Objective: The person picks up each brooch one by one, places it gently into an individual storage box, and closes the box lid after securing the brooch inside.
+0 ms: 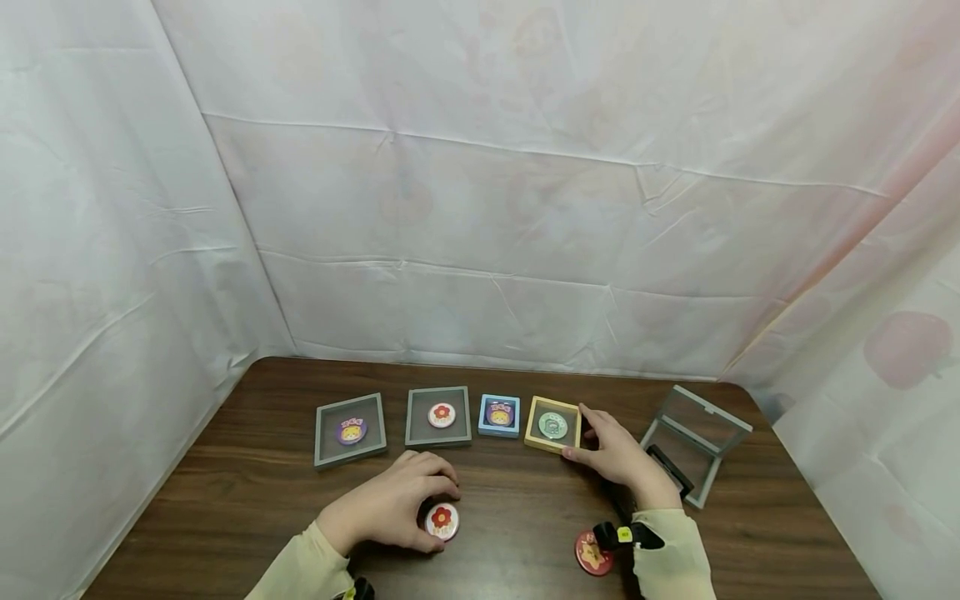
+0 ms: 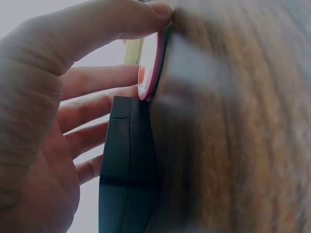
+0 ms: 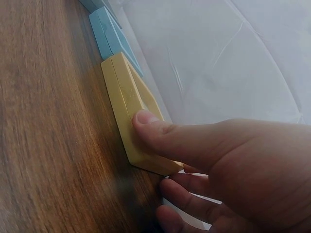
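Observation:
Near the front of the table, my left hand [image 1: 401, 500] pinches a round badge [image 1: 442, 522] with a red flower, thumb and fingers at its edges. In the left wrist view the badge [image 2: 149, 68] appears edge-on, low over the wood. My right hand [image 1: 621, 454] grips the right end of a small yellow display box [image 1: 542, 443] holding a round green badge [image 1: 553, 426]. Its thumb presses the front wall of the yellow box [image 3: 116, 92] in the right wrist view; the other fingertips are partly hidden.
Left of the yellow box stand a blue box [image 1: 499, 432] with a purple badge and two grey boxes, one with a flower badge [image 1: 442, 415], one with a purple badge [image 1: 352, 431]. An opened grey box [image 1: 705, 492] stands right. A red star badge [image 1: 591, 557] lies by the right wrist.

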Demonstrator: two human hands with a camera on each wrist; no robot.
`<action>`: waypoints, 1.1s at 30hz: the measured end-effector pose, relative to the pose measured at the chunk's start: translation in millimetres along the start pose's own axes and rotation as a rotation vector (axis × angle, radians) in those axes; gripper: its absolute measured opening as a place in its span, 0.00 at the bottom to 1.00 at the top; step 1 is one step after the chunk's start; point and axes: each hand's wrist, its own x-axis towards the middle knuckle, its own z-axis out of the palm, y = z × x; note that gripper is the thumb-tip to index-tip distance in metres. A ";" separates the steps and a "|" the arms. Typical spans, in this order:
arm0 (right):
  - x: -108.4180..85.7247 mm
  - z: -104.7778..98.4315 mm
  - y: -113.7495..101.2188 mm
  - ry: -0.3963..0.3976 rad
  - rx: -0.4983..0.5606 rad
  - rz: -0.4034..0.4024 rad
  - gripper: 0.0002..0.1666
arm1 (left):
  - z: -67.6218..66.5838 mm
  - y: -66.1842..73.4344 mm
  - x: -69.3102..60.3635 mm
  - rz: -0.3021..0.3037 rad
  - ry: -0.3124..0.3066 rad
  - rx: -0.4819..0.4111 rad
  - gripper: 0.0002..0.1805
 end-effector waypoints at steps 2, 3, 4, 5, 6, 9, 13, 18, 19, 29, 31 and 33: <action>0.2 0.1 0.3 0.000 -0.004 0.003 0.58 | -0.7 -0.3 -0.2 0.008 0.010 0.006 0.29; 0.3 0.2 0.5 0.000 -0.006 0.003 0.58 | -0.8 -0.5 -0.3 0.011 0.015 0.008 0.28; 0.4 0.2 0.6 0.000 -0.007 0.003 0.58 | -0.8 -0.7 -0.3 0.014 0.019 0.010 0.28; 0.3 0.2 0.9 0.000 -0.010 0.001 0.58 | -0.7 -0.9 -0.3 0.016 0.021 0.012 0.27; 0.2 0.3 0.8 0.000 -0.009 0.003 0.58 | -0.5 -1.1 -0.2 0.017 0.023 0.014 0.27; -0.4 0.5 0.5 0.002 -0.002 0.005 0.58 | 0.2 -1.4 0.3 0.012 0.026 0.015 0.25; -1.1 0.5 -0.8 0.004 -0.005 0.004 0.58 | 0.9 -1.0 1.3 -0.004 0.031 0.022 0.24; -1.9 -0.1 -1.6 0.003 -0.004 0.010 0.57 | 1.9 -0.2 1.9 -0.026 0.034 0.036 0.23; -2.1 -0.2 -1.7 0.003 -0.004 0.013 0.57 | 2.1 0.0 2.0 -0.033 0.034 0.039 0.23; 0.1 0.1 -0.8 0.009 -0.009 0.005 0.57 | 4.7 -0.7 3.5 -0.053 0.075 0.097 0.24; -0.2 0.4 -1.0 0.008 -0.007 0.008 0.57 | 4.9 -0.9 3.9 -0.057 0.078 0.098 0.23; -0.5 0.5 -1.5 0.007 -0.009 0.006 0.57 | 5.2 -1.1 4.1 -0.064 0.076 0.099 0.23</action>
